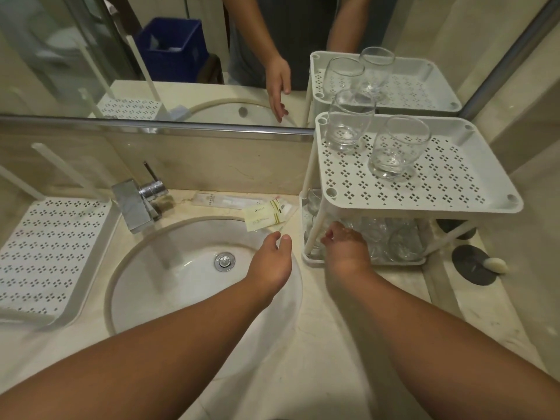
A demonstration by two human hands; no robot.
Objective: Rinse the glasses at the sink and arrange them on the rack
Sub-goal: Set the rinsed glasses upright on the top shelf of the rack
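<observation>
Reaching under the top shelf, the right hand (344,248) goes into the bottom shelf of the white rack (421,189) at about 3 o'clock from the sink (145,286). Its fingers curl toward the glasses on the bottom shelf (394,241), but I cannot tell if they hold one yet, because the fingertips are blurry and partly hidden by a rack leg. The left hand (271,259) hangs over the sink's edge at 3 o'clock, with its fingers loose and a bit spread, holding nothing.

Two clear glasses stand on the top shelf, one at the back left corner (348,125) and one nearer the middle (397,147). Water runs from the tap (136,204) at 11 o'clock of the sink.

I think the step now is taking a glass from the bottom shelf to rinse it. Next, the right hand needs a good hold on one glass. Then it must slide the glass out sideways without bumping the others or the leg, and carry it left under the water.

It is hard to count the bottom glasses, since they blur together behind the shelf. Another white rack (54,250) at 9 o'clock is cut off by the edge. Some small packets (266,215) lie by the sink at 1 o'clock, with words too small to read.
</observation>
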